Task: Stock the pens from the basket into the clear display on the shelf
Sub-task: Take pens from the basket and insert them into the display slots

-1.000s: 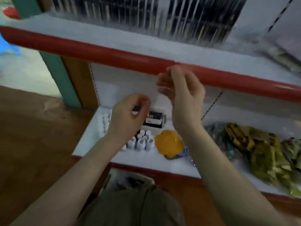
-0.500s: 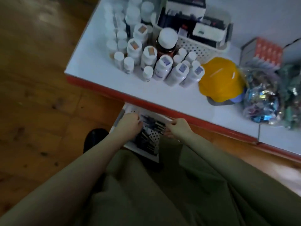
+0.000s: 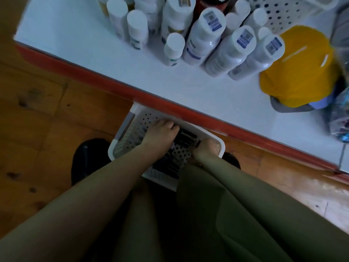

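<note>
Fingers of your left hand [image 3: 160, 135] curl down among the dark pens [image 3: 184, 138] in the white perforated basket [image 3: 130, 137], and they look to be closing on a few of them, though the tips are hidden. Your right hand [image 3: 206, 150] sits at the basket's far corner with its fingers tucked under, so you cannot tell from here whether they grip a pen or the rim. That basket rests on the wooden floor [image 3: 47, 118] just below the red-edged shelf [image 3: 188, 110] (partly tucked under its lip), between your knees. Up on the shelf's white board stand a cluster of white bottles [image 3: 205, 40], a yellow cap [image 3: 300, 67] beside them, and another perforated basket [image 3: 287, 12] behind.
</note>
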The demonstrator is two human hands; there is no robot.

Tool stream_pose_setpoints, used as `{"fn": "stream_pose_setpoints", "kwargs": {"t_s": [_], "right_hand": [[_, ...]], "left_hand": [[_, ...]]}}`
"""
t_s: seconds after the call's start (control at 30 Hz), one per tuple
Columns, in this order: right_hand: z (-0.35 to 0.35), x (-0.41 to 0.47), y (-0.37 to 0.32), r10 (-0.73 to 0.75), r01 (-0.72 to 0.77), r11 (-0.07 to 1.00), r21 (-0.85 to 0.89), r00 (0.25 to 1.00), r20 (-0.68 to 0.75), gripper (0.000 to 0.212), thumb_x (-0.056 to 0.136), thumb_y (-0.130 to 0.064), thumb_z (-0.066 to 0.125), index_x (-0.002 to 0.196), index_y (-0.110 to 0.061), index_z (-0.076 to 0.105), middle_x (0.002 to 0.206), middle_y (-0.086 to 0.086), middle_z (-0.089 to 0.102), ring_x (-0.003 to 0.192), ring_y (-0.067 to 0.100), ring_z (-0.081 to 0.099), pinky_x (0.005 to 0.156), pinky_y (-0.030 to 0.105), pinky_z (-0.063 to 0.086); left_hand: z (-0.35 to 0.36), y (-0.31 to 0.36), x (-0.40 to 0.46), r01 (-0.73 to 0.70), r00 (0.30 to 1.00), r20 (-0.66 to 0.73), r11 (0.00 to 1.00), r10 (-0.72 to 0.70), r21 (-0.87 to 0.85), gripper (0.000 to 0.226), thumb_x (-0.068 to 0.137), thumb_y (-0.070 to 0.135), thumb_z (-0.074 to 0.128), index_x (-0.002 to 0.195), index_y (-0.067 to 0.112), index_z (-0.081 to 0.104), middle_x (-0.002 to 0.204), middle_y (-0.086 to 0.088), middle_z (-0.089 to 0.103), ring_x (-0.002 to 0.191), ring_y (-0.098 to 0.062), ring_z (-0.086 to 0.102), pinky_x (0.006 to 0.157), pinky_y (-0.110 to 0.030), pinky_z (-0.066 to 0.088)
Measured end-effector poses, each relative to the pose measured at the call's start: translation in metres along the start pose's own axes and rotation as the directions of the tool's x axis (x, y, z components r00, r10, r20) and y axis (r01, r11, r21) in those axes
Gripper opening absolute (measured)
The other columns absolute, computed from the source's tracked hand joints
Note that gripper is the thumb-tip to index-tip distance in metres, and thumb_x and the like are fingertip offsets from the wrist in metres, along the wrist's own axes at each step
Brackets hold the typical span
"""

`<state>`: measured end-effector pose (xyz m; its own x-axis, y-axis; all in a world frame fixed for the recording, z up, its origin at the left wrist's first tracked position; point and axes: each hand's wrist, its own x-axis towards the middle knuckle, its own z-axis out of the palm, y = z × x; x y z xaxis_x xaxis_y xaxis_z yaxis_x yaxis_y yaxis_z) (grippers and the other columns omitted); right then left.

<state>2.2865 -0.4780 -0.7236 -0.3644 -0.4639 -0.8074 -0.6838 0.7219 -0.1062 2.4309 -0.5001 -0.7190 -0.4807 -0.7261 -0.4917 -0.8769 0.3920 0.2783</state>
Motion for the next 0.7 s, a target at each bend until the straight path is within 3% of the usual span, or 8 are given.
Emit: {"fn": "stream_pose_setpoints", "kwargs": {"t_s": [0.07,0.1,0.2,0.33,0.47,0.57,0.7], "right_hand": [[0.004,0.002,0.0,0.018,-0.02,0.997,0.073,0.999,0.029,0.032,0.09,-0.018,0.06,0.064,-0.015,0.04,0.092,0.014,0.062,0.093,0.027,0.062,0.084,0.036,0.052],[0.004,0.003,-0.001,0.019,-0.024,0.995,0.094,0.999,0.048,0.03,0.089,-0.019,0.06,0.066,-0.015,0.042,0.098,0.018,0.064,0.096,0.031,0.063,0.085,0.041,0.053],[0.004,0.005,-0.001,0.008,-0.013,0.997,0.078,0.998,0.062,0.029,0.09,-0.02,0.059,0.067,-0.012,0.044,0.104,0.02,0.065,0.094,0.03,0.063,0.068,0.033,0.051],[0.004,0.006,0.001,-0.041,0.033,0.995,0.092,0.995,0.093,0.023,0.089,-0.019,0.057,0.068,-0.014,0.051,0.099,0.019,0.066,0.083,0.027,0.061,0.082,0.036,0.055],[0.003,-0.002,0.001,-0.086,0.068,0.982,0.178,0.991,0.099,0.02,0.089,-0.018,0.059,0.084,0.001,0.064,0.085,0.02,0.067,0.061,0.022,0.057,0.069,0.038,0.053],[0.004,-0.011,0.003,-0.158,0.136,0.968,0.211,0.983,0.09,0.016,0.088,-0.018,0.059,0.076,-0.008,0.059,0.083,0.019,0.068,0.069,0.027,0.063,0.077,0.045,0.056],[-0.001,-0.019,0.002,-0.265,0.246,0.948,0.201,0.962,0.071,0.02,0.088,-0.017,0.059,0.069,-0.017,0.054,0.085,0.015,0.067,0.083,0.03,0.065,0.08,0.045,0.054]], "left_hand": [[0.003,-0.003,0.006,-0.001,1.0,0.018,0.999,0.001,0.037,0.051,0.092,0.021,0.05,0.139,0.012,0.033,0.143,-0.009,0.033,0.133,-0.029,0.026,0.11,-0.038,0.025],[0.003,-0.005,0.008,0.001,1.0,0.024,0.999,-0.002,0.049,0.051,0.092,0.022,0.052,0.138,0.012,0.034,0.142,-0.01,0.034,0.132,-0.03,0.026,0.109,-0.039,0.026],[0.002,-0.006,0.01,0.032,0.998,0.042,0.997,-0.035,0.074,0.049,0.09,0.019,0.055,0.135,0.012,0.037,0.137,-0.012,0.036,0.13,-0.03,0.028,0.106,-0.039,0.031],[0.003,-0.007,0.009,0.069,0.995,0.06,0.995,-0.074,0.076,0.05,0.087,0.023,0.061,0.129,0.008,0.04,0.134,-0.013,0.036,0.129,-0.029,0.03,0.103,-0.038,0.034],[0.005,-0.011,0.012,0.061,0.995,0.08,0.998,-0.061,0.013,0.057,0.082,0.029,0.069,0.127,0.007,0.041,0.134,-0.012,0.041,0.127,-0.027,0.036,0.103,-0.037,0.035],[0.008,-0.015,0.014,0.074,0.986,0.15,0.996,-0.067,-0.043,0.051,0.084,0.028,0.067,0.123,0.007,0.043,0.122,-0.013,0.051,0.115,-0.027,0.047,0.092,-0.035,0.04],[0.007,-0.02,0.007,0.058,0.986,0.165,0.984,-0.03,-0.166,0.038,0.09,0.02,0.058,0.125,0.01,0.048,0.126,-0.013,0.05,0.117,-0.027,0.046,0.095,-0.035,0.039]]}}
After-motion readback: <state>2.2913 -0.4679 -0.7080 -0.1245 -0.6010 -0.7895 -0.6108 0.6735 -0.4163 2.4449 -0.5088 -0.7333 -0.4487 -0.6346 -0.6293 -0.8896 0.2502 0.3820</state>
